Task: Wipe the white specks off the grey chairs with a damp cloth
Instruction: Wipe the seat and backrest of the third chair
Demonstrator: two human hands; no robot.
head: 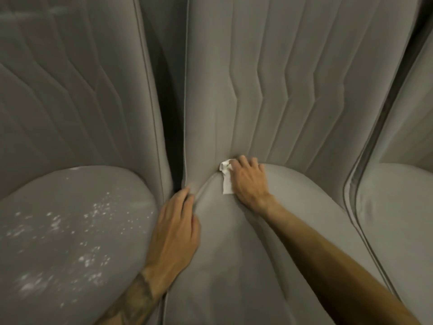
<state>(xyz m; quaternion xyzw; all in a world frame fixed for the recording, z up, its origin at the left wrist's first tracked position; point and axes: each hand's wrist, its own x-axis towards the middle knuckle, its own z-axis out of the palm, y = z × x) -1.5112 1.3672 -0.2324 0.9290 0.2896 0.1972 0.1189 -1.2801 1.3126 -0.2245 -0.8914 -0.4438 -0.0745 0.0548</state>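
A grey padded chair fills the middle of the view, its seat (234, 254) below and its quilted backrest (269, 90) above. My right hand (249, 179) presses a small white cloth (226, 177) into the crease where seat meets backrest, fingers curled over it. My left hand (174, 228) lies flat on the seat's left edge, fingers straight and reaching toward the crease. The left chair's seat (70, 231) is scattered with white specks (98, 212).
A dark gap (172, 113) separates the left chair's backrest from the middle one. A third grey chair (398, 219) stands at the right, with a piped seam along its edge.
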